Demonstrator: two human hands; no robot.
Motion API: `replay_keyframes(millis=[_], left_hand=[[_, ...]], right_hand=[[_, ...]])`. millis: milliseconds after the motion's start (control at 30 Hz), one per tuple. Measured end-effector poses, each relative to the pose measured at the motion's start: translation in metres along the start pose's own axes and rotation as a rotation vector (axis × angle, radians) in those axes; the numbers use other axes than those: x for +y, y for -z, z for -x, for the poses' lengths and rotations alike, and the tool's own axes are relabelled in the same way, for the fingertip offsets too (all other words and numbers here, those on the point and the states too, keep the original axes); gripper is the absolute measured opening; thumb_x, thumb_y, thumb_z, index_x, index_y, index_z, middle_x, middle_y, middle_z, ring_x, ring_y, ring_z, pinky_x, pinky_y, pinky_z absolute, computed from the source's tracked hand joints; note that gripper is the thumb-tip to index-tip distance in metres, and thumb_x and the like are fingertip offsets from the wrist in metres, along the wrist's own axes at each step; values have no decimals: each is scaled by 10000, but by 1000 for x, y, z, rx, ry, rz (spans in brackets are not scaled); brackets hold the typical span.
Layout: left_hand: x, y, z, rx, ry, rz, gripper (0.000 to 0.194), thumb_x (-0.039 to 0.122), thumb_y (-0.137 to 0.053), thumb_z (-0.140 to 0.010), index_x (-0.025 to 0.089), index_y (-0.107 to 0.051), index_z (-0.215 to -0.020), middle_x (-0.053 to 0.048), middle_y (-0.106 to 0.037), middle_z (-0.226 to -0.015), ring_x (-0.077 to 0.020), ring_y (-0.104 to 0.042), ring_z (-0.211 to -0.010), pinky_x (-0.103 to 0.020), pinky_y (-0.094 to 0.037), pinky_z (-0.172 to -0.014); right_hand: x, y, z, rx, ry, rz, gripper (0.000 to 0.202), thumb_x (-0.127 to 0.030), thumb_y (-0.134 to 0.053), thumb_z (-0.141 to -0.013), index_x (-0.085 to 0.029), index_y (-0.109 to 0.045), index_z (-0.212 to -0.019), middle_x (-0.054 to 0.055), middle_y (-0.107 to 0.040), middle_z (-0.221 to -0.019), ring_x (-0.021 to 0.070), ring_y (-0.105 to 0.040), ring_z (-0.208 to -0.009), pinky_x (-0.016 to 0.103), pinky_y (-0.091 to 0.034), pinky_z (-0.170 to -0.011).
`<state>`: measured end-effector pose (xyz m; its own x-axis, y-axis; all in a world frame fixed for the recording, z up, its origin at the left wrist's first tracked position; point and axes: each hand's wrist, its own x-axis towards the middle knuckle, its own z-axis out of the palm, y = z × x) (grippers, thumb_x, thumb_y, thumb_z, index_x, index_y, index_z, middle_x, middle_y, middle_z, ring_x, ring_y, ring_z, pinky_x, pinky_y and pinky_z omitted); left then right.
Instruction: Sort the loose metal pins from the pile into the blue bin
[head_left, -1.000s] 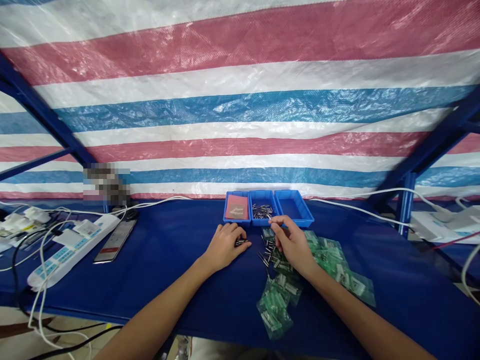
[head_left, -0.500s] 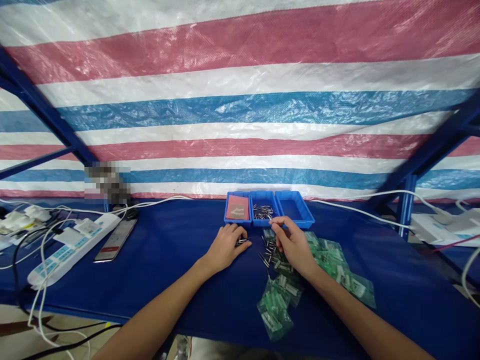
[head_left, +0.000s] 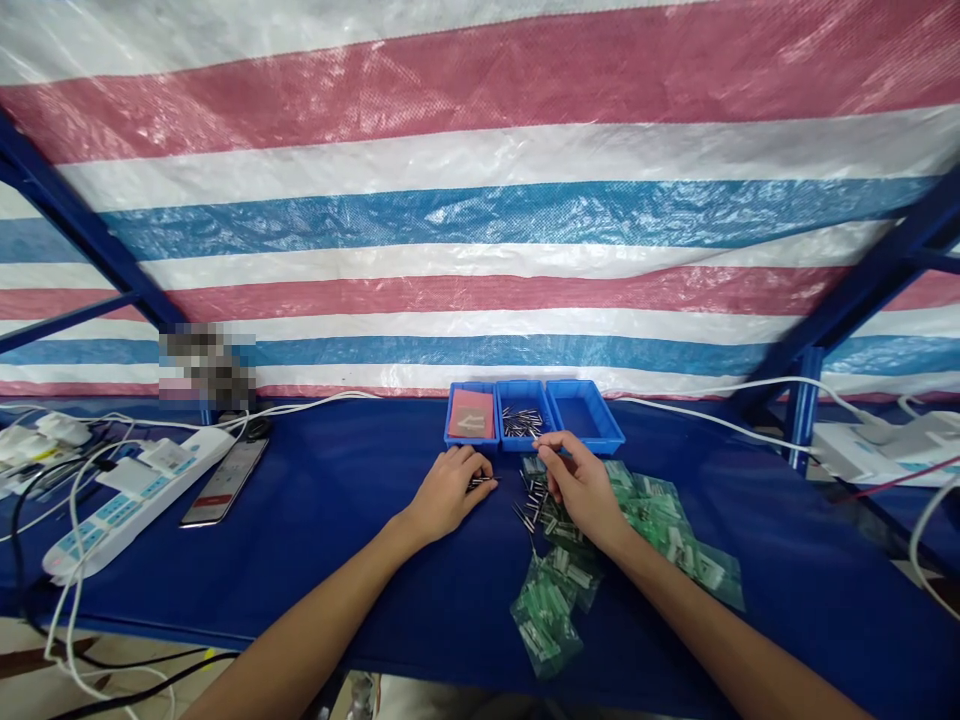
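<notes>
My left hand rests on the blue table with its fingers curled round several thin dark-and-silver metal pins, mostly hidden under the fingers. At the front edge of the middle blue bin, my right hand pinches one small metal pin, whose tip barely shows. Loose metal pins fill part of that bin. Below my right hand lies a further pile of pins, beside and partly on green-tinted clear plastic packets.
Left of the middle bin, a blue bin holds a pink piece and a brownish card; another blue bin stands at right. A phone and a power strip with cables lie at left. Striped sheeting hangs behind.
The whole scene sits slightly further left as the view turns a little. Both hands keep nearly the same position and grip.
</notes>
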<state>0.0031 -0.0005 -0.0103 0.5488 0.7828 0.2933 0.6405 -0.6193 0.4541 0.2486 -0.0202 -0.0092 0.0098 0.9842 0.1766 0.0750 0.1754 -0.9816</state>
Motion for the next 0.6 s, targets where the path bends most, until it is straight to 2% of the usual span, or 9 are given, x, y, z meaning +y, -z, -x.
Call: replay_keyframes(millis=[600], left_hand=[[-1,0,-2,-21,27,-10,162,366,-632,-1066,218,-614,-1002,-26,-654,-988,-230,-578,-933,-363,-401,-830]], right_hand=[[3,1,-3,9,23,-4,321,-553,-659,-1007,-241,-655,-1081,-61,-506,-560,145,-482,-467,239,-380,-426]])
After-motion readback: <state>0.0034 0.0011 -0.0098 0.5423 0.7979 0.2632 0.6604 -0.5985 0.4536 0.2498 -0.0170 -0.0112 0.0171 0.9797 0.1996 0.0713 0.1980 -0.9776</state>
